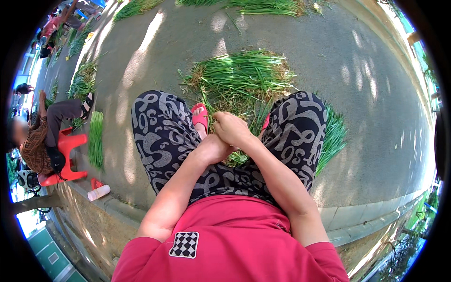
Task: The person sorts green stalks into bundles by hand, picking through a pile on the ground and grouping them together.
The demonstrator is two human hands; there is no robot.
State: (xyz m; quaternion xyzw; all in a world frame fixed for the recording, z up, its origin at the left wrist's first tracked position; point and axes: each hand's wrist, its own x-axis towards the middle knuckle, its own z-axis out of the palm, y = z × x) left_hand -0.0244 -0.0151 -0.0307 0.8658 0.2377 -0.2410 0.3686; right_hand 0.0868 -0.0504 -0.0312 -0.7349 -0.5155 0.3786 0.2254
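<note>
Between my knees my two hands meet. My right hand (233,129) lies over the left, its fingers curled and closed; what they hold, if anything, is hidden. My left hand (215,149) is beneath it, bent at the wrist, with its fingers mostly covered. Just beyond them is a heap of loose leaves and stalk trimmings (235,104), partly brown. Past that lies a big pile of long, thin green stalks, like chives (239,70), laid sideways. More green stalks (332,138) lie beside my right knee.
A narrow green bundle (96,141) lies at the left, near a white cylinder (98,192) and a red stool (70,155) with a person (35,145) seated on it. More green piles (263,5) lie at the far edge. A low kerb (371,228) runs behind me.
</note>
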